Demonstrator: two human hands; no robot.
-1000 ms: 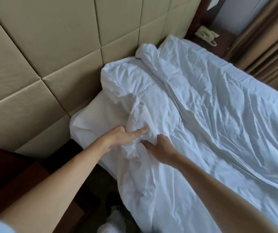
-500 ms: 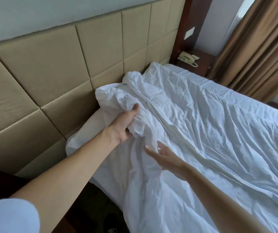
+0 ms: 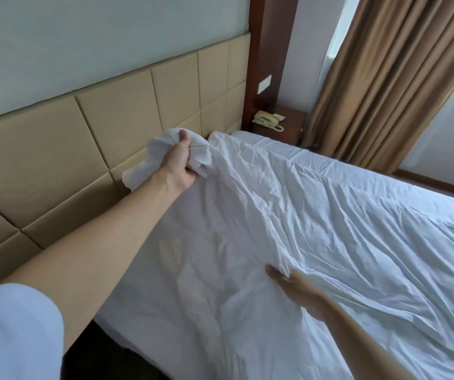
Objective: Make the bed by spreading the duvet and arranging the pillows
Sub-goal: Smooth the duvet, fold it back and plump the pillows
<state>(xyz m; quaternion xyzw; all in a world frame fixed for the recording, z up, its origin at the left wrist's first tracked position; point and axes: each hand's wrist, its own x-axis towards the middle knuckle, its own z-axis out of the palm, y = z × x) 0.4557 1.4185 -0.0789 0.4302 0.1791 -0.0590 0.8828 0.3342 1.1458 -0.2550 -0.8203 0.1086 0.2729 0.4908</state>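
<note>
Both hands are on the duvet (image 3: 316,215), which covers the bed up to the headboard (image 3: 97,138). The left hand (image 3: 179,163) clenches a bunched corner, raised beside the headboard; the right hand (image 3: 294,286) pinches a fold, it seems (fingers hidden under cloth). A phone (image 3: 267,120) sits on the nightstand (image 3: 291,124), curtain (image 3: 385,78) beyond.

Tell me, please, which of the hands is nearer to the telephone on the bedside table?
Left. The left hand grips the bunched duvet corner by the headboard, fairly near the telephone. The right hand pinches a fold much farther down the bed.
</note>
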